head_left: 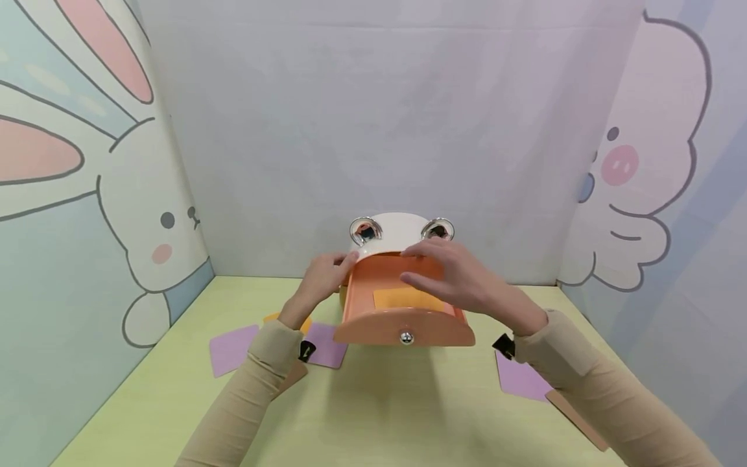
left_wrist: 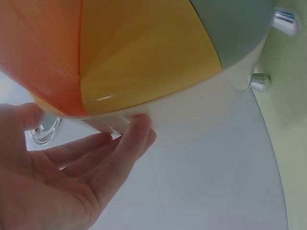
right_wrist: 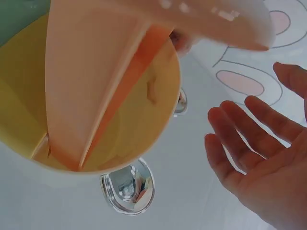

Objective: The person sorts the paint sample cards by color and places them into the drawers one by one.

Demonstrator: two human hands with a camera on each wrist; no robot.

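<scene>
A white, rounded box [head_left: 392, 232] with two shiny ring-like eyes stands at the back of the table. Its peach-orange drawer [head_left: 403, 327], with a round chrome knob [head_left: 406, 337], is pulled far out toward me. Inside lies a yellow-orange card [head_left: 408, 298]. My left hand [head_left: 322, 277] holds the box's left front edge, thumb at the front rim and fingers [left_wrist: 132, 136] along the white side. Over the drawer's right part hovers my right hand [head_left: 458, 275], fingers apart and holding nothing. In the right wrist view, that hand [right_wrist: 268, 163] is clear of the drawer [right_wrist: 96, 72].
Left of the box, purple cards [head_left: 233, 350], an orange card [head_left: 271, 318] and a brown card [head_left: 292, 377] lie on the pale green table [head_left: 385, 415]. To the right are a purple card [head_left: 519, 377] and a brown card [head_left: 574, 418]. Cartoon-printed walls surround the table.
</scene>
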